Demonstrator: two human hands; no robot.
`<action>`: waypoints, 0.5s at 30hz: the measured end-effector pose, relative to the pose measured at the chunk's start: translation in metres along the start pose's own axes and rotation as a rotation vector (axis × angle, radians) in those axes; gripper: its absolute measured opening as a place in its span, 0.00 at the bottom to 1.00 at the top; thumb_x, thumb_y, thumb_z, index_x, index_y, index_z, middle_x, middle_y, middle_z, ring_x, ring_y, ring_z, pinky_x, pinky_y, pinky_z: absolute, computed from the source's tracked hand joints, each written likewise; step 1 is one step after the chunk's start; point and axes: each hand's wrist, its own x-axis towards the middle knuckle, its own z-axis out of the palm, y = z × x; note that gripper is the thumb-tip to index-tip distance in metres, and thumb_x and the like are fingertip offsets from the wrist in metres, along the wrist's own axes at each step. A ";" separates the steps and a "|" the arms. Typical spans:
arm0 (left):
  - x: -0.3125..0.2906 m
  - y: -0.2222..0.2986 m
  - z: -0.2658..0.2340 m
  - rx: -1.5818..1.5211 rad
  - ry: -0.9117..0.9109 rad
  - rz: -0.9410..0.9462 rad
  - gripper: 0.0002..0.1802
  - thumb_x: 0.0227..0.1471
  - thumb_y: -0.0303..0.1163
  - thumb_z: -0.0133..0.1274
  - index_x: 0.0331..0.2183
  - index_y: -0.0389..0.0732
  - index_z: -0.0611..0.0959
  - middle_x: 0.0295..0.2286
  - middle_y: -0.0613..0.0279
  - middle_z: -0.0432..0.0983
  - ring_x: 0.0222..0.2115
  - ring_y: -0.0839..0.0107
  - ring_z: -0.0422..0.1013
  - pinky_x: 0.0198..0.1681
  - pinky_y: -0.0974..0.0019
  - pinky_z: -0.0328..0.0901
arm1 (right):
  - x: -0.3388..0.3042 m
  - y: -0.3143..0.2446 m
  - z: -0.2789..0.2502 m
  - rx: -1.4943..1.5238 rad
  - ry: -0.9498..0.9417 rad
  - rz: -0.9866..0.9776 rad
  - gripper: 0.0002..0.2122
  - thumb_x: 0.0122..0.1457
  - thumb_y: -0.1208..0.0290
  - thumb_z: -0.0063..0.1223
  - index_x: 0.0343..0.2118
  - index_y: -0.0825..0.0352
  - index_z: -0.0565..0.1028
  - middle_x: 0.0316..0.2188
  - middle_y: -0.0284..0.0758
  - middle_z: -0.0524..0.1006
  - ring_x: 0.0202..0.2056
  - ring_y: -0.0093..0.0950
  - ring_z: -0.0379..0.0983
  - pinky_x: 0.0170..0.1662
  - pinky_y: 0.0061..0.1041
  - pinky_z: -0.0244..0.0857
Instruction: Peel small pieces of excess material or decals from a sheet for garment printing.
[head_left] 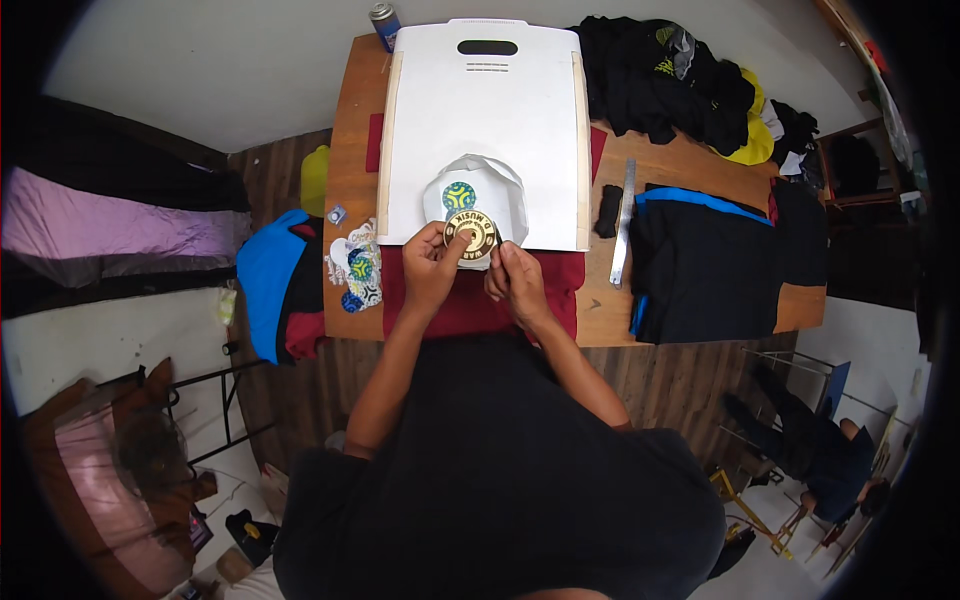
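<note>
Between my hands is a round cream-and-dark patch (472, 236) with lettering around its rim. My left hand (430, 262) pinches it, the thumb lying on its face. My right hand (516, 280) is closed at the patch's right edge, with a small dark thing at its fingertips that I cannot make out. Just beyond lies a crumpled white sheet (505, 190) with a round green-and-blue print (459, 196), resting on a large white board (485, 110) with a handle slot. Red fabric (560, 300) shows under the board's near edge.
Printed cut-outs (355, 265) lie on the wooden table (355, 100) at left, near a blue-and-black garment (270, 275). At right are a metal ruler (623, 225), folded dark clothing (710, 270) and a clothes pile (660, 80). A can (384, 25) stands far left. Another person (830, 450) is at lower right.
</note>
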 end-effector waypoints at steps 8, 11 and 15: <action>0.000 0.001 0.000 -0.011 0.000 0.003 0.05 0.52 0.25 0.54 0.27 0.34 0.77 0.23 0.68 0.75 0.21 0.88 0.67 0.23 0.83 0.58 | 0.000 -0.001 0.001 -0.002 0.005 0.007 0.15 0.66 0.61 0.34 0.27 0.66 0.64 0.09 0.24 0.53 0.11 0.16 0.49 0.17 0.18 0.51; 0.000 0.001 0.001 -0.022 -0.002 0.007 0.04 0.52 0.25 0.54 0.27 0.34 0.77 0.23 0.67 0.75 0.22 0.87 0.67 0.23 0.83 0.59 | 0.000 0.000 0.000 -0.010 0.012 0.003 0.15 0.66 0.61 0.34 0.27 0.66 0.64 0.09 0.24 0.53 0.11 0.16 0.49 0.17 0.18 0.51; 0.000 0.000 0.000 -0.026 0.005 -0.001 0.04 0.52 0.24 0.54 0.27 0.34 0.77 0.23 0.67 0.76 0.22 0.87 0.67 0.23 0.83 0.59 | 0.000 0.001 -0.001 0.014 0.011 -0.002 0.15 0.66 0.61 0.34 0.26 0.65 0.64 0.10 0.25 0.54 0.11 0.16 0.49 0.17 0.18 0.51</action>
